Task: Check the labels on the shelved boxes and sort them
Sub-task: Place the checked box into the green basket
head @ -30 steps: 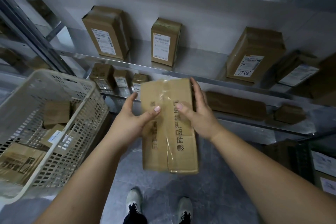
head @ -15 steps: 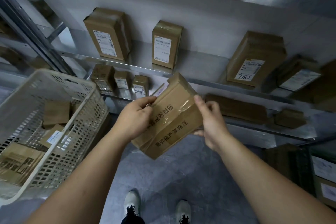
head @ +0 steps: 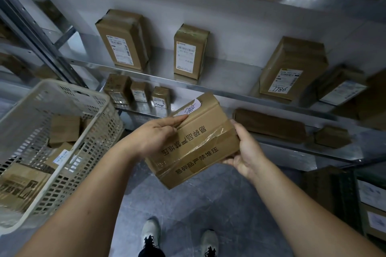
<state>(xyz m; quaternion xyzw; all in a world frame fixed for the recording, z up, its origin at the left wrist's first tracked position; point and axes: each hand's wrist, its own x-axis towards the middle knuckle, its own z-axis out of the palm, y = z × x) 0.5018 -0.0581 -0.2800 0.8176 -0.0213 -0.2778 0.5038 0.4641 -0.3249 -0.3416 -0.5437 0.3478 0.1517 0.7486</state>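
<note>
Head view: a taped cardboard box (head: 194, 144) was held tilted in mid-air by both hands, in front of the shelving and above the grey floor (head: 208, 204). The left hand (head: 155, 135) was closed on the box's upper left edge, its fingers curled onto the printed face. The right hand (head: 247, 150) was clasped round the lower right edge, with the thumb laid along the side and the fingers hidden beneath. Two lines of black Chinese print were seen across the face, with clear tape run between them. A white label (head: 191, 108) with handwriting was stuck at the far top corner; it was only partly seen and could not be read.

On the metal shelf (head: 227, 77) behind, three boxes were stood well apart: a tall box (head: 123, 39) at the left, a narrower box (head: 190, 51) in the middle, and a leaning box (head: 292, 67) at the right whose label was marked by hand. On the lower shelf (head: 277, 144) three small boxes (head: 139, 92) were lined up side by side, and further right a flat dark box (head: 269, 125) was laid down. To the left, a white slatted basket (head: 62, 98) was seen, with several cardboard parcels (head: 64, 129) lying inside. Two pale shoes (head: 150, 233) were seen on the floor below
</note>
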